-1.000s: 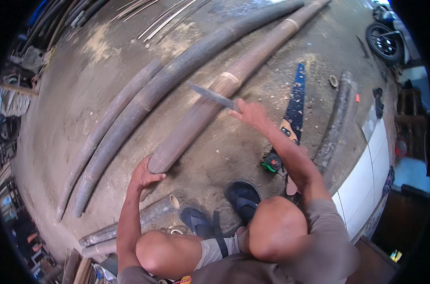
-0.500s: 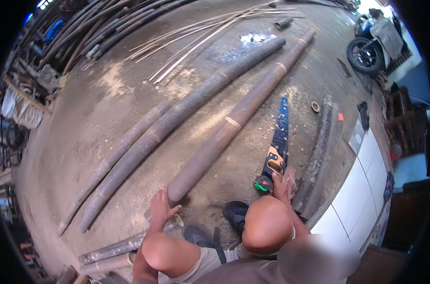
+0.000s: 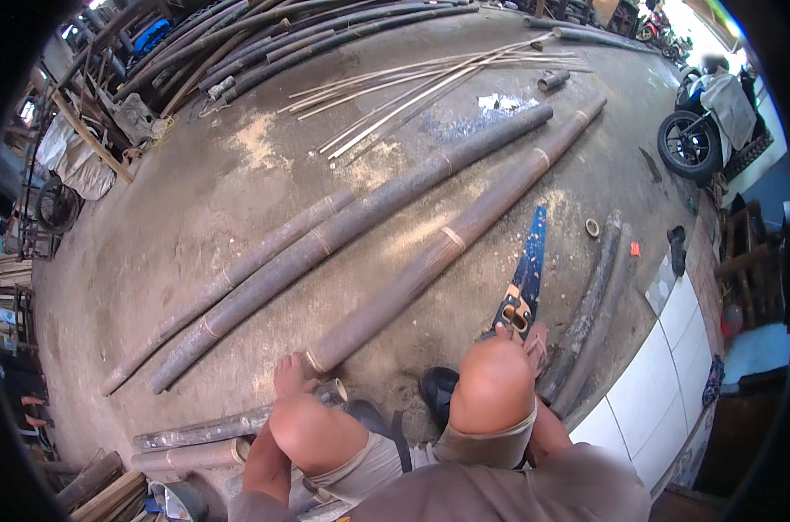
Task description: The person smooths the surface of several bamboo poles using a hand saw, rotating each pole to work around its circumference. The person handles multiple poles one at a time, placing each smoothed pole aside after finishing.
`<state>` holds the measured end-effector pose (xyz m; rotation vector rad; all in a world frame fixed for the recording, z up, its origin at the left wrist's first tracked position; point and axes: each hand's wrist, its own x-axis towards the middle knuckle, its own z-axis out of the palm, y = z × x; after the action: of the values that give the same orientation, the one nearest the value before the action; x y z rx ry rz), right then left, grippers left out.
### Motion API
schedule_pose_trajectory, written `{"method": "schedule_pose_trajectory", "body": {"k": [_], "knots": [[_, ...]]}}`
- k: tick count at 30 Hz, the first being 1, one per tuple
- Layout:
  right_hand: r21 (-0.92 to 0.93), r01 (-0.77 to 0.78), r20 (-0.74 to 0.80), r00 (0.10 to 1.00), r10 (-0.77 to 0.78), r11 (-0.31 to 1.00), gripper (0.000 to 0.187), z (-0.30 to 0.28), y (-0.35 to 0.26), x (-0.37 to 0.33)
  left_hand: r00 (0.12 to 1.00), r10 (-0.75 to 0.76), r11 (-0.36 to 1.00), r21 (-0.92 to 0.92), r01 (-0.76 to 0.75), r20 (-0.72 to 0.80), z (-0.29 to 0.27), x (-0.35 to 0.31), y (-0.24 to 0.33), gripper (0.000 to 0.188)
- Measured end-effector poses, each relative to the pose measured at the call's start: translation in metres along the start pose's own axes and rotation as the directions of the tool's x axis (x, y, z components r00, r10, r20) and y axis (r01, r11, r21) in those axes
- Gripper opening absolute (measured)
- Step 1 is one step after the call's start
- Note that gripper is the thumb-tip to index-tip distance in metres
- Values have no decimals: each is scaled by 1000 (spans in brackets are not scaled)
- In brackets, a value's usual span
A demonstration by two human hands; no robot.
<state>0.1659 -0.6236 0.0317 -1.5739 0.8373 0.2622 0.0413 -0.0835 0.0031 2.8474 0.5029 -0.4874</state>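
A long brown bamboo pole [image 3: 451, 237] lies slantwise on the floor, its near end between my left knee and the hand. My left hand [image 3: 292, 376] is at that end, fingers stretched out and thumb apart. On the right rests a handsaw [image 3: 532, 261] with a blue blade, wood chips on it, and a wood-and-black handle. My right hand [image 3: 505, 334] is at the lower end of the saw's handle; my right knee covers most of it, so its grip cannot be seen. A pinkish sandal [image 3: 538, 341] lies beside it.
Two more bamboo poles, a thick one [image 3: 325, 244] and a thinner one [image 3: 238, 274], lie left. Short bamboo pieces [image 3: 591, 304] and white tiles [image 3: 643, 383] are right. Thin bamboo strips [image 3: 412, 83] lie beyond. A motorbike [image 3: 704, 130] stands at the far right.
My view has tilted up, showing more of the far floor. My left hand has slid to the pole's very end. The black-and-green tape measure by my right hand has gone out of sight.
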Motion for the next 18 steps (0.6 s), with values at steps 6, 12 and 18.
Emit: {"method": "schedule_pose_trajectory", "body": {"k": [6, 12, 18], "knots": [[-70, 31, -23, 999, -33, 997, 38, -10, 9, -6, 993, -50, 999, -16, 49, -102, -2, -5, 23, 97], [-70, 28, -22, 999, -30, 997, 40, 8, 18, -11, 992, 83, 961, -271, -55, 93, -7, 1, -41, 95], [-95, 17, -38, 999, -20, 995, 41, 32, 32, -7, 987, 95, 983, -141, -113, -126, 1, 8, -10, 90]]}}
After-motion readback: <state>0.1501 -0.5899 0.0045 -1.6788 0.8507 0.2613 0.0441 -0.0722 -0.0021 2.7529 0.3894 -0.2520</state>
